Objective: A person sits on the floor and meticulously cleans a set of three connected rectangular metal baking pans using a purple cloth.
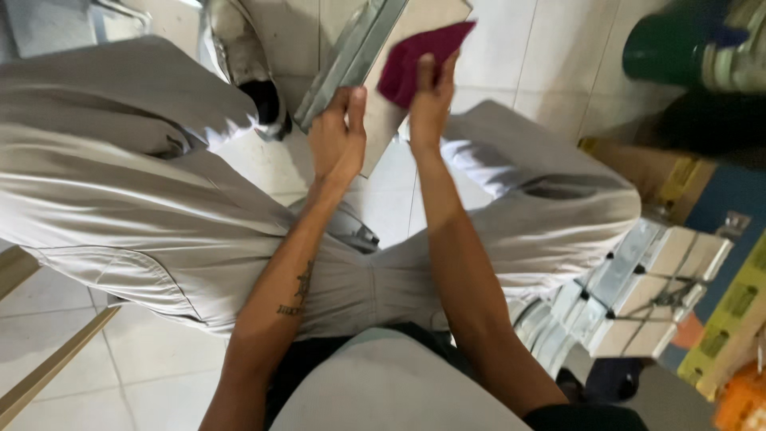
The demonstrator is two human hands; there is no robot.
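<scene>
Flat rectangular panel [388, 80], pale beige face with a grey metal frame along its left edge, held tilted above the seated person's knees, far centre of the scene. Its top runs out of view. A magenta cloth [419, 57], folded, lies against the panel's face near the upper right.

Left hand [338, 137] grips the panel's near left edge; thumb on the face, fingers curled round behind the frame, pressed together. Right hand [431, 100] lies flat on the cloth, fingers together and extended, pushing it against the panel. Both forearms reach forward from near centre; a small dark tattoo shows on the left forearm.

Light grey trousers [144, 199] fill the middle, knees spread, white tiled floor [550, 56] beyond. A dark shoe [259, 96] shows far left of the panel.

To the right, a stack of similar metal-framed panels tied with string [638, 295], partly cut off. Far right top, a dark green cylinder [670, 44], blurred. The panel's back side is hidden.
</scene>
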